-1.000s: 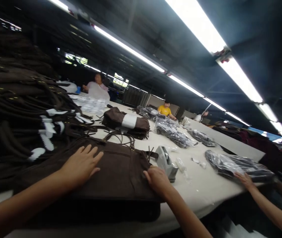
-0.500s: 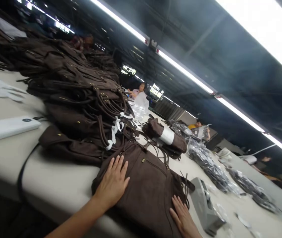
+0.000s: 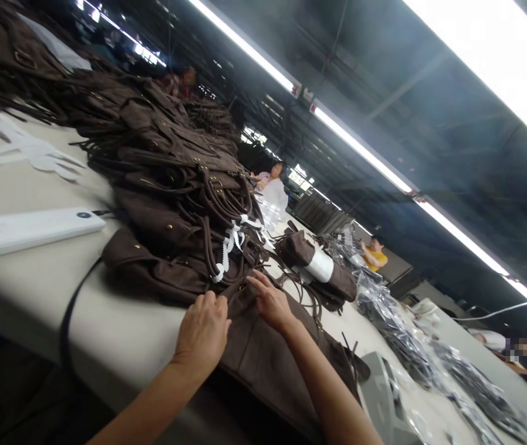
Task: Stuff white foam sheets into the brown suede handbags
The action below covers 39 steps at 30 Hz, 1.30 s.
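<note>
Left hand (image 3: 202, 330) curled at the bag's (image 3: 265, 364) edge, right hand (image 3: 271, 303) just beside, can't tell if either's gripping: best smooth gently between!

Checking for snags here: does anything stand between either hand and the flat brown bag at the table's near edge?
Nothing visible does: the left hand and right hand are both at the bag's left end. The white strips lie beyond their fingers.

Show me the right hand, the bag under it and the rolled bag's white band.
Right hand (image 3: 271, 303), head view, on its back.
Bag (image 3: 265, 361), head view, broad side.
White band (image 3: 320, 266), head view, middle.
</note>
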Tool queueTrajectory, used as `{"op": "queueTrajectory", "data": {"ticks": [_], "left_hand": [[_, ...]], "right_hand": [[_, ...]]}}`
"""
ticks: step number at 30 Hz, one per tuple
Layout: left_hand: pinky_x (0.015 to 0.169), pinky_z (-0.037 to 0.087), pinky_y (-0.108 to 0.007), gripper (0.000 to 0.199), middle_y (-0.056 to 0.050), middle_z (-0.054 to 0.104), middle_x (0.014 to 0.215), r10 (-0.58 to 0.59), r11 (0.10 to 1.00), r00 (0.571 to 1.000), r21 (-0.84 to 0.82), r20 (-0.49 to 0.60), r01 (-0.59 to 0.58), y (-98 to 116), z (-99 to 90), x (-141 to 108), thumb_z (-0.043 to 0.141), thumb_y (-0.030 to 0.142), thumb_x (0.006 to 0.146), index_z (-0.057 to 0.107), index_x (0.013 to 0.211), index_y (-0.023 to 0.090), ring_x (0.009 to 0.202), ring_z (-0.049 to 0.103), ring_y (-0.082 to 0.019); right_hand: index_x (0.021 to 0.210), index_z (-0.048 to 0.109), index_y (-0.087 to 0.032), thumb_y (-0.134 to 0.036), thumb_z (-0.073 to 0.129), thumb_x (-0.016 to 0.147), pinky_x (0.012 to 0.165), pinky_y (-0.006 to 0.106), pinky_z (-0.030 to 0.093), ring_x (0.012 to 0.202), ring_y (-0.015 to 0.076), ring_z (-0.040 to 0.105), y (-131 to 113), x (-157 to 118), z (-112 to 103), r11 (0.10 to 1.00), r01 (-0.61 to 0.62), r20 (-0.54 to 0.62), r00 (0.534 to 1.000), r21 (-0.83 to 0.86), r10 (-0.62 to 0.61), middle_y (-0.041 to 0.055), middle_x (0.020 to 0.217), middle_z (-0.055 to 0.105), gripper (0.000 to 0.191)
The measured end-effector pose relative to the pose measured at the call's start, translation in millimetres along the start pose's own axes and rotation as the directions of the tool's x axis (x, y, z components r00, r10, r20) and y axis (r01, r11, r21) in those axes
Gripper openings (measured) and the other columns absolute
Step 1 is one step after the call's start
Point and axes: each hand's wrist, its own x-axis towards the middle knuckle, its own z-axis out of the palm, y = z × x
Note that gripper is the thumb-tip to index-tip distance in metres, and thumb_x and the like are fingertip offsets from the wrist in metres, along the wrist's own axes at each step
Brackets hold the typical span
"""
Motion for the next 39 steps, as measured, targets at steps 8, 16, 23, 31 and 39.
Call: {"op": "queueTrajectory", "data": {"ticks": [8, 16, 23, 31, 39], "left_hand": [[0.074, 0.047, -0.031, 0.013, -0.01, 0.071, 0.094, -0.069, 0.949, 0.997, -0.307, 0.042, 0.078, 11, 4.0, -4, 0.042, 0.02, 0.097, 0.053, 0.103, 0.02, 0.091, 0.069, -0.024], [0.068, 0.041, -0.027, 0.009, -0.004, 0.072, 0.089, -0.169, 0.817, 0.976, -0.535, 0.136, 0.216, -1, 9.2, 3, 0.048, 0.026, 0.096, 0.047, 0.087, 0.024, 0.088, 0.07, -0.022], [0.066, 0.043, -0.032, 0.023, -0.008, 0.073, 0.084, -0.135, 0.886, 0.972, -0.416, 0.19, 0.204, -9, 25.9, -25, 0.033, 0.029, 0.1, 0.053, 0.108, 0.022, 0.085, 0.071, -0.027], [0.073, 0.047, -0.037, 0.036, -0.008, 0.07, 0.084, -0.073, 0.947, 0.992, -0.306, 0.103, 0.102, -10, 28.4, -39, 0.031, 0.03, 0.099, 0.063, 0.086, 0.022, 0.082, 0.068, -0.026], [0.098, 0.047, -0.05, 0.05, -0.01, 0.071, 0.101, 0.111, 0.877, 0.991, -0.462, -0.075, -0.133, -21, 50.5, -53, 0.031, 0.039, 0.1, 0.072, 0.079, 0.02, 0.101, 0.063, -0.027]], "right_hand": [[0.103, 0.065, -0.026, -0.011, 0.046, 0.08, 0.078, 0.023, 0.041, 0.096, 0.0169, 0.063, 13, 34, 1, 0.986, -0.154, -0.02, 0.988, -0.063, 0.153, -0.0005, 0.103, 0.071, 0.033], [0.099, 0.07, -0.025, -0.013, 0.042, 0.08, 0.076, 0.026, 0.038, 0.094, 0.0192, 0.063, 18, 37, -16, 0.963, -0.162, 0.003, 0.986, -0.217, 0.167, 0.0023, 0.098, 0.073, 0.036], [0.09, 0.071, -0.024, -0.017, 0.044, 0.084, 0.073, 0.027, 0.039, 0.092, 0.0189, 0.063, -6, 55, 12, 0.959, -0.033, 0.119, 0.99, -0.281, 0.069, 0.0024, 0.099, 0.07, 0.029], [0.094, 0.067, -0.019, -0.014, 0.038, 0.088, 0.068, 0.026, 0.038, 0.081, 0.0154, 0.061, -4, 52, 35, 0.945, -0.171, -0.01, 0.984, -0.277, 0.176, 0.0064, 0.107, 0.065, 0.03], [0.07, 0.064, -0.018, -0.003, 0.031, 0.072, 0.07, 0.019, 0.041, 0.08, 0.0134, 0.061, 38, 41, 41, 0.965, -0.222, -0.129, 0.97, -0.142, 0.204, 0.003, 0.082, 0.065, 0.036]]}}
